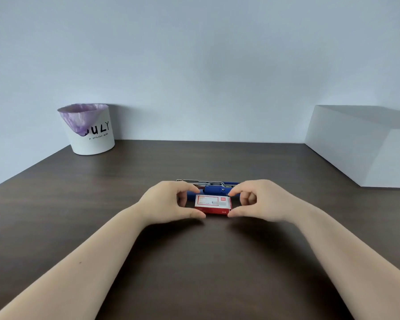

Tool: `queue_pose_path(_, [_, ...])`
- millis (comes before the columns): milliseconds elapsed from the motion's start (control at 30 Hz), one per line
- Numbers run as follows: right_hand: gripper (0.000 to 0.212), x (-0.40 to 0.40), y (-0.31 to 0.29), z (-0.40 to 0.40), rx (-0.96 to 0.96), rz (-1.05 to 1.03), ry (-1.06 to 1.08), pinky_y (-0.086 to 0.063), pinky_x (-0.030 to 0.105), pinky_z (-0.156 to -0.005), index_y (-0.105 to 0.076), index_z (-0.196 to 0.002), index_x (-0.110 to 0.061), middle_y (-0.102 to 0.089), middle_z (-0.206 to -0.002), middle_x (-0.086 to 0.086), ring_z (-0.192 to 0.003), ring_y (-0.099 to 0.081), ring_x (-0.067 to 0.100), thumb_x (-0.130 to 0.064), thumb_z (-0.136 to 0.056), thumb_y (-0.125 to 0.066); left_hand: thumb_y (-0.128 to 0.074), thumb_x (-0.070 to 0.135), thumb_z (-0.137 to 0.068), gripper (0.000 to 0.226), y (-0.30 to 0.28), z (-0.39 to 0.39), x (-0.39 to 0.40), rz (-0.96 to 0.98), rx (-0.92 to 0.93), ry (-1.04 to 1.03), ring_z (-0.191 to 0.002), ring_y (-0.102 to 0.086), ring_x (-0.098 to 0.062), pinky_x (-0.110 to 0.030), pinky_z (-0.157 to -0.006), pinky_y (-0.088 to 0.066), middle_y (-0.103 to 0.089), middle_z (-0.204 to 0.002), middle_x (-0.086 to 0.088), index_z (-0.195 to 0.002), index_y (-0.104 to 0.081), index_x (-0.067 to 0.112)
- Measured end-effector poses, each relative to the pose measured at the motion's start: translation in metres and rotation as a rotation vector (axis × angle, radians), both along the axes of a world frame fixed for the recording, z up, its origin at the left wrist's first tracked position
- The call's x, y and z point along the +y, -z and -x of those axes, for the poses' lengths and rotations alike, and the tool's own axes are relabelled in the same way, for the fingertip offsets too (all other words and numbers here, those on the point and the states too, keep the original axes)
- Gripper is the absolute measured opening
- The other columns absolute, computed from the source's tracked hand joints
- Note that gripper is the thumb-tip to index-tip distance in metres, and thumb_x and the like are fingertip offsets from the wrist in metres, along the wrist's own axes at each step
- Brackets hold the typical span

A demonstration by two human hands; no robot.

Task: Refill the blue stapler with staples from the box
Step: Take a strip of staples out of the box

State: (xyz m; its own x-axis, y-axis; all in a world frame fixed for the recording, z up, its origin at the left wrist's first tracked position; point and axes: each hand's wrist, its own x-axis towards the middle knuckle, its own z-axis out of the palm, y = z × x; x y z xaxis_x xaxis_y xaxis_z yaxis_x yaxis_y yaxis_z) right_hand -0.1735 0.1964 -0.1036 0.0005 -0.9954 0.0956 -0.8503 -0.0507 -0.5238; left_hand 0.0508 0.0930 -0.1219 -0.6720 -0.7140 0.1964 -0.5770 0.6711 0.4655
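A small red and white staple box (213, 204) lies flat on the dark wooden table (102, 204), near the middle. Just behind it lies the blue stapler (214, 190), swung wide open, its metal staple rail stretched to the left. My left hand (169, 202) curls around the box's left end, thumb at the near corner and fingers at the far corner. My right hand (259, 200) mirrors it at the right end. Both hands touch the box, which rests on the table.
A white bin (92, 137) with a purple liner stands at the back left by the wall. A large white box (360, 144) sits at the back right. Bare tabletop lies to the left and in front of my arms.
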Motion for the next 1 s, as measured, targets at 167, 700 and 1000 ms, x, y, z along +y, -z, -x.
queue_pose_path(167, [0.050,-0.003,0.003,-0.004,0.019,-0.017,-0.004,-0.037,0.015,-0.060,-0.061,-0.113,-0.031,-0.058,-0.071,-0.010,-0.059,-0.051,0.002,-0.046,-0.068,-0.077,-0.078,0.056,-0.060,0.048,-0.001,0.002,0.000,-0.048,0.001,0.027,-0.054,-0.049,0.003,-0.022,-0.060,-0.040,-0.055,-0.064,0.011,-0.102,-0.063,0.039])
queue_pose_path(700, [0.035,-0.003,0.006,-0.010,-0.038,0.069,-0.045,-0.046,0.019,-0.065,-0.064,-0.093,-0.030,-0.059,-0.077,-0.012,-0.060,-0.047,0.006,-0.035,-0.064,-0.083,-0.081,0.026,-0.068,0.038,-0.004,-0.001,0.005,-0.122,0.132,0.147,-0.082,-0.064,-0.007,-0.017,-0.074,-0.053,-0.065,-0.093,0.017,-0.102,-0.066,0.033])
queue_pose_path(1000, [0.034,-0.001,0.007,0.001,-0.048,0.086,-0.029,-0.043,0.015,-0.060,-0.057,-0.094,-0.028,-0.061,-0.081,-0.011,-0.061,-0.048,0.007,-0.031,-0.068,-0.080,-0.081,0.017,-0.069,0.036,-0.010,-0.010,0.002,-0.142,0.244,0.132,-0.086,-0.070,-0.009,-0.019,-0.077,-0.057,-0.071,-0.102,0.009,-0.101,-0.067,0.025])
